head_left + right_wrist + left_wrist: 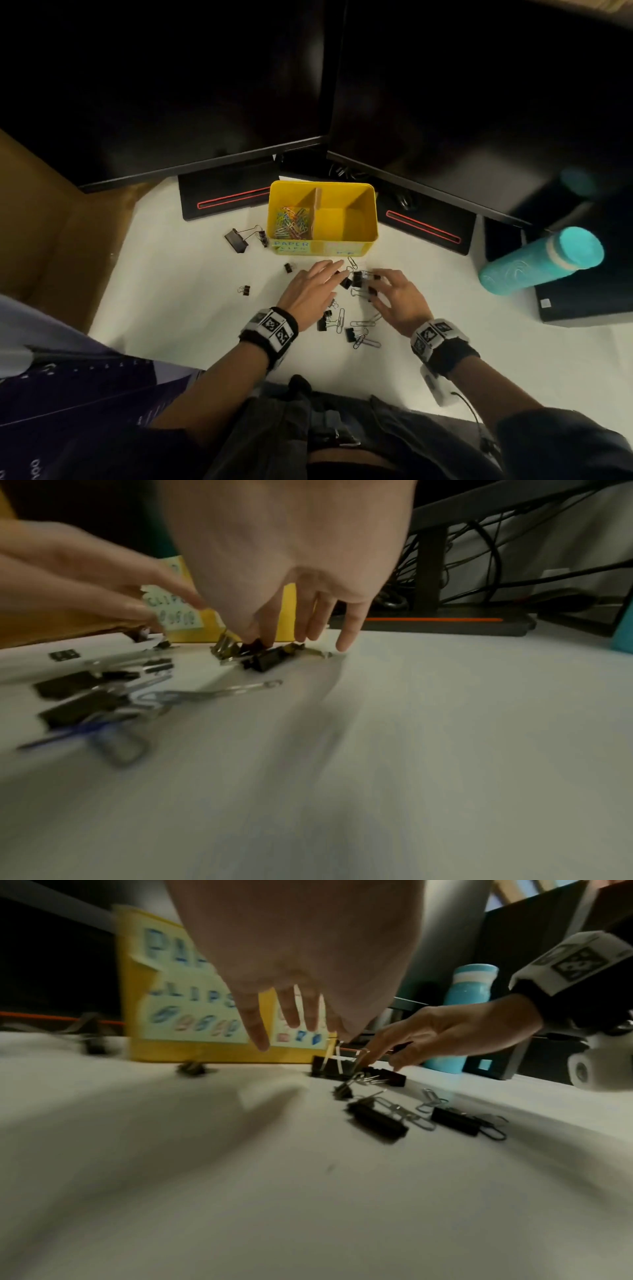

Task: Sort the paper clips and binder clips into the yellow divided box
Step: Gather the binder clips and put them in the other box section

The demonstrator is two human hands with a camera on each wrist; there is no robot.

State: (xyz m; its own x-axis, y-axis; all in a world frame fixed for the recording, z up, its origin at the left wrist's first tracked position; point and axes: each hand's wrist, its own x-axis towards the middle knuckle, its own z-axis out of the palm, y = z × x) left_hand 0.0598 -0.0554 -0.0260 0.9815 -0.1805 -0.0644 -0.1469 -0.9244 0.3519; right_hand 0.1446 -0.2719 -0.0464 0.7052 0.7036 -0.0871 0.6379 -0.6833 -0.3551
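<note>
Coloured wire paper clips (293, 222) fill one compartment of the yellow divided box (359, 240); its other compartment is empty. Black binder clips (356, 279) lie between the spread, empty left hand (310, 286) and the right hand (399, 299), whose fingers pinch one.

An office desk, seen from a seated position.

Two dark monitors (205, 85) are set edge to edge at twelve o'clock on black stands with red stripes (233, 200). Cables (479, 561) are bundled behind them. A white desktop (191, 291) is strewn with binder clips (236, 238) and paper clips (366, 341); a teal bottle (541, 262) is placed at two o'clock.
</note>
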